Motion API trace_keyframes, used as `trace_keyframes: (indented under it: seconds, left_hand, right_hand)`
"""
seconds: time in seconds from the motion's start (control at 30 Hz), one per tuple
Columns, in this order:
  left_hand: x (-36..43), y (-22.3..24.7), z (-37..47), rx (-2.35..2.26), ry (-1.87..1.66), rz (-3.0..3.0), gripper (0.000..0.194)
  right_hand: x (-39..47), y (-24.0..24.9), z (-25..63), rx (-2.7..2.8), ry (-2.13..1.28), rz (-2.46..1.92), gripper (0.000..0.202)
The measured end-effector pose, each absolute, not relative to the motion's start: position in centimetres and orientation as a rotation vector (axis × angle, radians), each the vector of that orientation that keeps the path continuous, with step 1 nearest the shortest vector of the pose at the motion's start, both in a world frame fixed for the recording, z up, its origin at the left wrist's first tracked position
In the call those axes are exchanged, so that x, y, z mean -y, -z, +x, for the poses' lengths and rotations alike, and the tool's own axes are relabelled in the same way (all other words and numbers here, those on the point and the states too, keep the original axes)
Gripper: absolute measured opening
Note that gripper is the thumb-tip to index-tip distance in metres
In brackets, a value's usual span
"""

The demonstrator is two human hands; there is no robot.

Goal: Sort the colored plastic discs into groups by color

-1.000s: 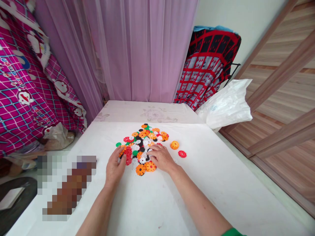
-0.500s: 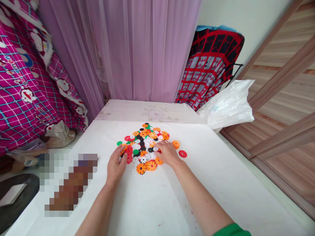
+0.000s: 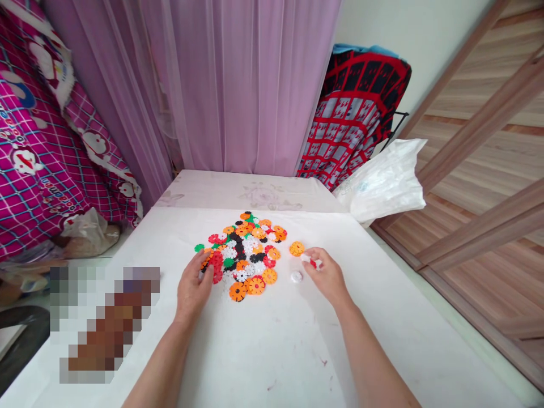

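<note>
A pile of flat plastic snowflake discs [image 3: 244, 252] in orange, red, white, black and green lies on a white table [image 3: 272, 351]. My left hand [image 3: 192, 286] rests at the pile's left edge, fingers on the discs. To the right of the pile, my right hand [image 3: 325, 275] pinches a small white piece and covers a red disc. A loose orange disc [image 3: 296, 248] and a loose white disc [image 3: 296, 276] lie just left of that hand.
Purple curtains [image 3: 238, 85] hang behind the table. A white plastic bag [image 3: 382, 181] lies at the back right, beside a red patterned cloth [image 3: 361, 113]. Pink patterned bedding [image 3: 46, 147] is piled on the left. Wooden panels [image 3: 488, 170] run along the right.
My right hand has moved from the middle of the pile out to its right, to the red disc. A white disc now lies apart from the pile. My left hand stayed put.
</note>
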State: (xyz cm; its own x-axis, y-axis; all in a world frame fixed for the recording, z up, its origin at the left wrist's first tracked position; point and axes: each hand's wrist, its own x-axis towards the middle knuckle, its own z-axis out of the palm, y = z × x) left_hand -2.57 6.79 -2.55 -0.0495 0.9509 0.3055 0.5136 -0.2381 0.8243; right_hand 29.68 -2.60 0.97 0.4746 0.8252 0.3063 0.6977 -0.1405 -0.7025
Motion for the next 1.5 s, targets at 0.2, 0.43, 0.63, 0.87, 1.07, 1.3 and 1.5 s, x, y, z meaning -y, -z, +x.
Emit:
trace_keyframes:
  seconds: [0.2,0.43,0.63,0.87,1.07,1.3,1.5]
  left_hand:
    - [-6.7,2.3,-2.5,-1.569,-1.23,1.723,0.036]
    - [-6.7,2.5,-2.5,-1.571,-1.24,1.721,0.036]
    - [-6.8,2.6,-2.6,-1.567,-1.242,1.735,0.036]
    - [-6.8,2.7,-2.6,-1.558,-1.249,1.733,0.036]
    - [-6.8,2.7,-2.6,-1.574,-1.233,1.733,0.036]
    - [-6.9,2.8,-2.6,-1.531,-1.282,1.737,0.036]
    - [-6.8,2.5,-2.6,-1.554,-1.272,1.741,0.036]
  right_hand:
    - [5.1,0.7,28.7,1.353,-0.255,-1.858,0.028]
    - [5.0,1.2,27.9,1.421,-0.269,-1.813,0.024]
    - [5.1,1.4,27.7,1.466,-0.242,-1.819,0.023]
    - [4.9,1.5,27.8,1.494,-0.255,-1.817,0.027]
    - [4.6,1.6,28.1,1.426,-0.202,-1.829,0.026]
    - [0.6,-1.5,27.4,1.781,-0.082,-1.884,0.023]
    - [-3.2,-3.0,26.1,2.071,-0.149,-2.028,0.032]
